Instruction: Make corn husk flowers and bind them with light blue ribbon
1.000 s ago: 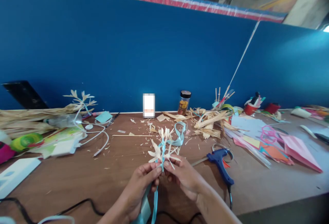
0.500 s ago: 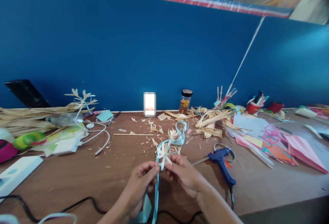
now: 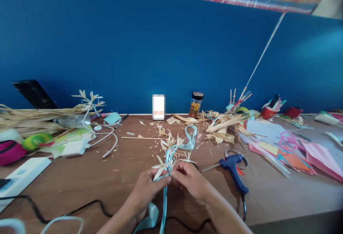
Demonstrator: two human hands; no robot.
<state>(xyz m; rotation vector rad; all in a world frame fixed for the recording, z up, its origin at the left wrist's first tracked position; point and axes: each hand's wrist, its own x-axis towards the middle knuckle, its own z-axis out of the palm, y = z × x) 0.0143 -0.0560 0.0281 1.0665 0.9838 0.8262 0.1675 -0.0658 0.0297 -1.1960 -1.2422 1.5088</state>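
Observation:
Low in the middle of the head view, my left hand (image 3: 151,189) and my right hand (image 3: 189,181) meet with thumbs and fingers pinched. Between them is a sprig of pale dried-husk flowers (image 3: 160,166), its stem wound with light blue ribbon (image 3: 165,205). My left thumb presses on the ribbon below the lower flower. The right fingertips close against the stem from the other side; exactly what they pinch is partly hidden. One ribbon length hangs down between my wrists, and another curls on the table beyond the sprig.
A blue glue gun (image 3: 234,169) lies right of my hands. Husk scraps and a thin stick (image 3: 142,138) are scattered ahead, with a black-lidded jar (image 3: 196,105) behind. At left are a white power strip (image 3: 29,176) and cables; coloured paper (image 3: 269,148) lies at right.
The lower husk flower has tipped to the left, over my left hand. Both hands stay pinched together at the stem. The whole view has shifted slightly.

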